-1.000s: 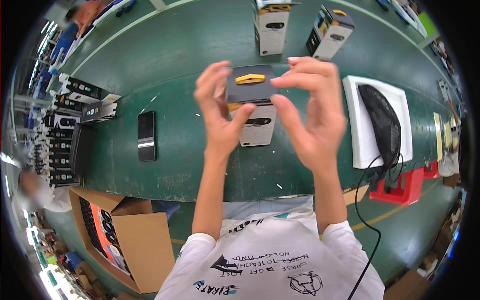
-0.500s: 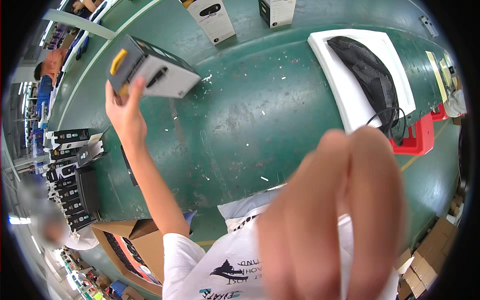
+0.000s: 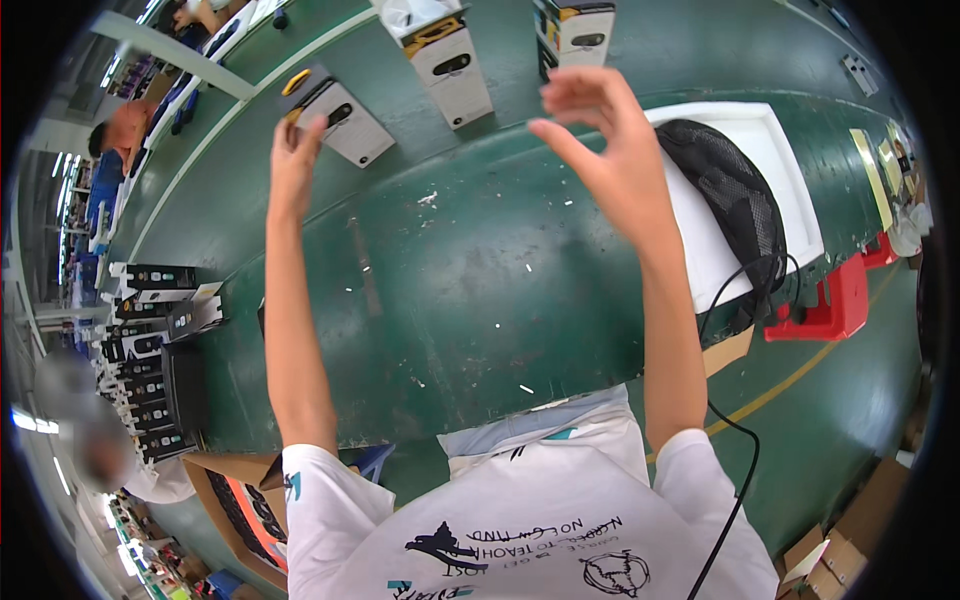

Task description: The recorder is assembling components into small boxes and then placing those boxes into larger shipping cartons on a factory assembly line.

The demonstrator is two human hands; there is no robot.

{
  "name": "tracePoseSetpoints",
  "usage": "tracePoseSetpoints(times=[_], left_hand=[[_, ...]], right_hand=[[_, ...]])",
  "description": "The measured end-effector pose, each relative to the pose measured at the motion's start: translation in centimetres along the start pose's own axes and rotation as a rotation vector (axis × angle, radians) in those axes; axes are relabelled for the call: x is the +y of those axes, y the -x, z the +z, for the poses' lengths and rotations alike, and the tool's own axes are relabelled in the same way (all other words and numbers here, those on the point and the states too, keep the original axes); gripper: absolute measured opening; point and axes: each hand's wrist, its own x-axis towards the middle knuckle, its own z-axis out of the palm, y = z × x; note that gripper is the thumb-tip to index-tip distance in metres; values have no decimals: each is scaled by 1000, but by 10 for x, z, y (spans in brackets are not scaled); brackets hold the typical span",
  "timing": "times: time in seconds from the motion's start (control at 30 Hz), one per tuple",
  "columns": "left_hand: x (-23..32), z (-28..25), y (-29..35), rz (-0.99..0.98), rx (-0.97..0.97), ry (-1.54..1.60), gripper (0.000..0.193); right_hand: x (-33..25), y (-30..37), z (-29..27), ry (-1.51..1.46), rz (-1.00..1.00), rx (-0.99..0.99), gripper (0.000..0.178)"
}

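Observation:
At the upper left, a grey-and-white box [image 3: 350, 128] with a yellow strip stands tilted near the far edge of the green table [image 3: 450, 260]. My left hand [image 3: 296, 160] is closed around its near lower corner, thumb against the white face; the fingers behind are partly hidden. My right hand [image 3: 615, 140] is raised over the table's far right, fingers apart and curved, holding nothing. Just beyond it stands a similar box [image 3: 580, 40]. Another such box [image 3: 452, 75] stands between the two, with clear plastic on its top.
A black mesh bag [image 3: 735, 185] lies in a white foam tray [image 3: 795, 190] at the right, trailing a black cable [image 3: 752, 450]. Past the table edge is a red stool [image 3: 840, 305]. Several black boxes [image 3: 140, 385] line the left; an open carton [image 3: 215, 490] sits below.
The left hand has carried its box away from me and to the right. My right hand has moved from close before the camera to the far table side, fingers spread.

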Motion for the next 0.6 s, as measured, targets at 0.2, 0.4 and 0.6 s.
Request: tracePoseSetpoints(times=[0.2, 0.4, 0.6], left_hand=[[12, 44, 134, 152, 6, -402, 38], [35, 11, 289, 11, 28, -321, 21], [75, -14, 327, -42, 80, -148, 22]], right_hand=[[13, -108, 43, 171, -429, -119, 59], [-14, -150, 47, 877, -564, -349, 29], [-67, -139, 53, 948, -244, -491, 47]])
